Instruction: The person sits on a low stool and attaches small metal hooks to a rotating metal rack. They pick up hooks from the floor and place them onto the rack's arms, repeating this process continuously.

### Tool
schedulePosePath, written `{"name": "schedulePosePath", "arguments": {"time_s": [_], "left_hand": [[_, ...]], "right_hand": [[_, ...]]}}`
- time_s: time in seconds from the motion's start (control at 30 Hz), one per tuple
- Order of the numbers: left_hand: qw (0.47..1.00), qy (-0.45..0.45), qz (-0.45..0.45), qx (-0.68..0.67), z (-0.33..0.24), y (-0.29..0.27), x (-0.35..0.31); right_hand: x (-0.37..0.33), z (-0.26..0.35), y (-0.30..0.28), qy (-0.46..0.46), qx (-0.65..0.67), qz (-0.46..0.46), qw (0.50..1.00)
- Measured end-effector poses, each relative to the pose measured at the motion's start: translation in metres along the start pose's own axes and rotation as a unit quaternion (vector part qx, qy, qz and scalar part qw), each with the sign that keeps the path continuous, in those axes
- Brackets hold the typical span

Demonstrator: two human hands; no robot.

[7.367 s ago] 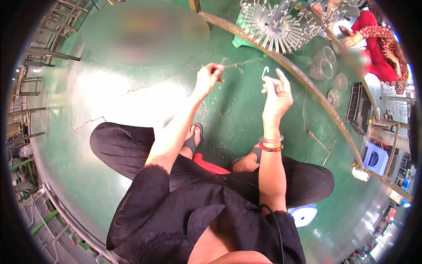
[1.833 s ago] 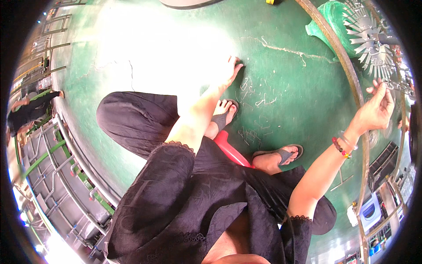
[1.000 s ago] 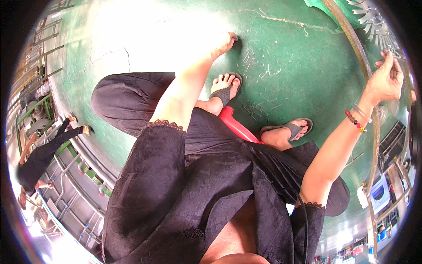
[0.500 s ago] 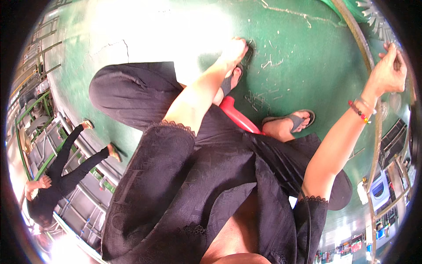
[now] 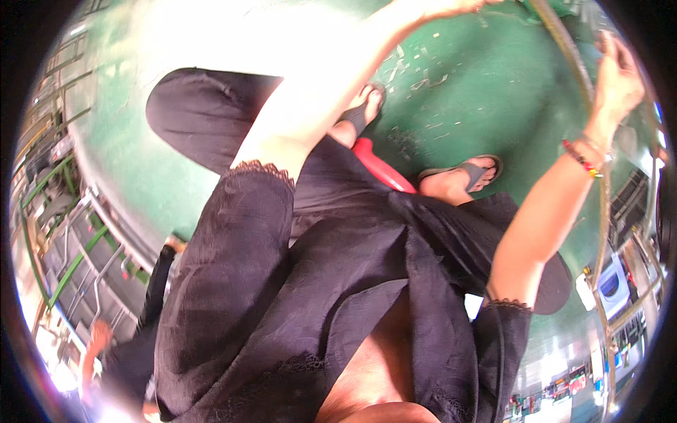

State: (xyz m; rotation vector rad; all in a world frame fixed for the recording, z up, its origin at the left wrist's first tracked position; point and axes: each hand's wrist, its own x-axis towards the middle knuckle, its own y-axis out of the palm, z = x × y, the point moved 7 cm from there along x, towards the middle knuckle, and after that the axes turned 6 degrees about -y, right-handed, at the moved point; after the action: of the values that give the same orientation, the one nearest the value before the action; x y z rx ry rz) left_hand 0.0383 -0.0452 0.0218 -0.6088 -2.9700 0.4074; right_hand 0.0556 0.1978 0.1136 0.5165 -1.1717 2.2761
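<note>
My left arm stretches up and to the right over the green floor (image 5: 479, 92). My left hand (image 5: 448, 7) is at the upper edge, overexposed and partly cut off, so what its fingers do is hard to see. At the far right, my right hand (image 5: 619, 84) is raised beside a worn, curved metal bar (image 5: 568, 46). Its fingers are bent together and pointing up. They seem closed, and anything between them is too small or blurred to name. A beaded bracelet (image 5: 582, 158) circles that wrist.
Between my sandalled feet (image 5: 367, 109) is a red plastic seat (image 5: 381, 168). Pale scraps (image 5: 416, 74) litter the floor. Another person in dark clothes (image 5: 134, 352) is at the lower left, by metal racks (image 5: 77, 247). A blue and white container (image 5: 612, 285) stands at the right.
My left hand has risen from near my foot toward the upper right. My right hand has moved up slightly. The other person has shifted lower in view.
</note>
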Motion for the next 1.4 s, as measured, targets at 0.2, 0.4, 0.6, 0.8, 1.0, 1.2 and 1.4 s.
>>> {"name": "schedulePosePath", "arguments": {"time_s": [0.2,0.4,0.6,0.8,1.0,1.2,1.4], "left_hand": [[0.926,-0.048,-0.003,-0.375,-0.011,0.072,0.023],[0.941,-0.013,0.040,-0.336,-0.041,0.092,0.029],[0.958,-0.010,0.102,-0.268,-0.039,0.091,0.029],[0.954,0.011,0.148,-0.259,-0.030,0.093,0.036],[0.938,0.034,0.202,-0.280,-0.031,0.099,0.047],[0.917,-0.015,0.242,-0.318,-0.022,0.100,0.056],[0.888,-0.186,0.113,-0.406,0.036,0.088,0.093]], "right_hand": [[-0.034,0.010,0.014,0.053,0.155,0.060,0.985],[-0.036,0.015,-0.015,0.083,0.067,0.036,0.994],[-0.039,0.009,-0.017,0.097,0.129,0.070,0.984],[-0.035,0.023,-0.018,0.099,0.106,0.172,0.974],[-0.023,0.027,-0.006,0.115,0.120,0.259,0.951],[-0.012,0.020,0.003,0.153,0.135,0.299,0.932],[0.026,0.018,0.019,0.091,-0.003,0.264,0.960]]}}
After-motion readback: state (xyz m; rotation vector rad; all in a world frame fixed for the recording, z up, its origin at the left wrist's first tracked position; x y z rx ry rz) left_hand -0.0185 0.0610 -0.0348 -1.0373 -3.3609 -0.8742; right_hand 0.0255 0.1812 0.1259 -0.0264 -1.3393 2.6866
